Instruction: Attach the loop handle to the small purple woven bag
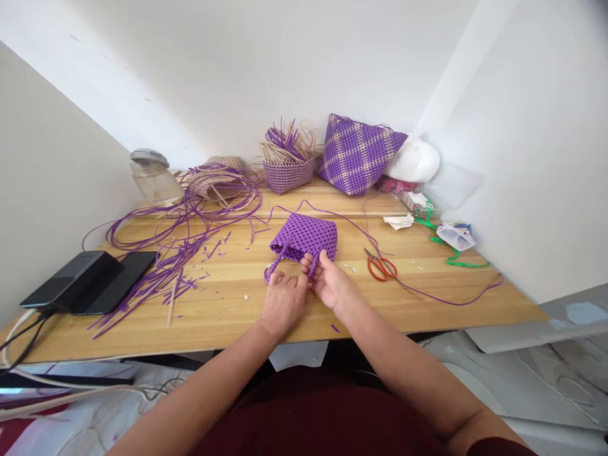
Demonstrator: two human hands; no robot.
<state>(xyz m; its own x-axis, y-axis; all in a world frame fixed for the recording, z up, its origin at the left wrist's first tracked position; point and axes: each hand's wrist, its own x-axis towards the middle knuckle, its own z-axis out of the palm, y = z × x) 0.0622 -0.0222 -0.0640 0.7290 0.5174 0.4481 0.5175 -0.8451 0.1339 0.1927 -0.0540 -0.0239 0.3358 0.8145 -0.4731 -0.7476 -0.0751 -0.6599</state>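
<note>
A small purple woven basket (311, 233) lies tipped on the table in front of me, its opening toward me. Its braided handle (278, 261) loops from the rim down to my fingers. My left hand (285, 303) is closed, palm down, at the lower part of that handle, with its fingertips partly hidden. Beside it, my right hand (330, 278) is turned palm inward and pinches the handle near the basket's rim. Orange-handled scissors (381, 266) lie to the right of my right hand, apart from it.
Purple strips (190, 221) and cut bits spread over the left side, near a black device (66, 282) and a jar (154, 177). At the back stand an unfinished basket (288, 174) and a checked purple bag (361, 155). Green ribbon (458, 258) trails at right.
</note>
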